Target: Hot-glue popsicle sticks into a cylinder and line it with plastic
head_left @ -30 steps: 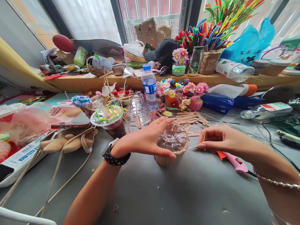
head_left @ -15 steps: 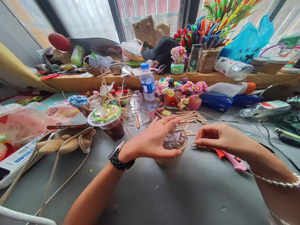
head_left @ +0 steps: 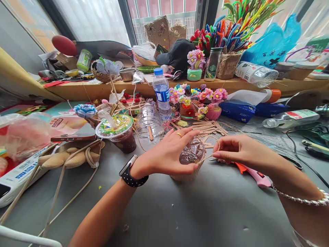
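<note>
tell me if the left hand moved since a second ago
Yes. The left hand now sits higher over the cut plastic bottle base, its fingertips nearer the wooden sticks than before.

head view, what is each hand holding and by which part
The left hand cups the clear plastic cup by its side and domed top; the right hand pinches the twine near the cup.

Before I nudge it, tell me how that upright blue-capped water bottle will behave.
The water bottle stands tall and narrow, so it probably tips easily. It looks like thin clear plastic, likely light and squashy. Once down, its round body would probably roll.
</note>
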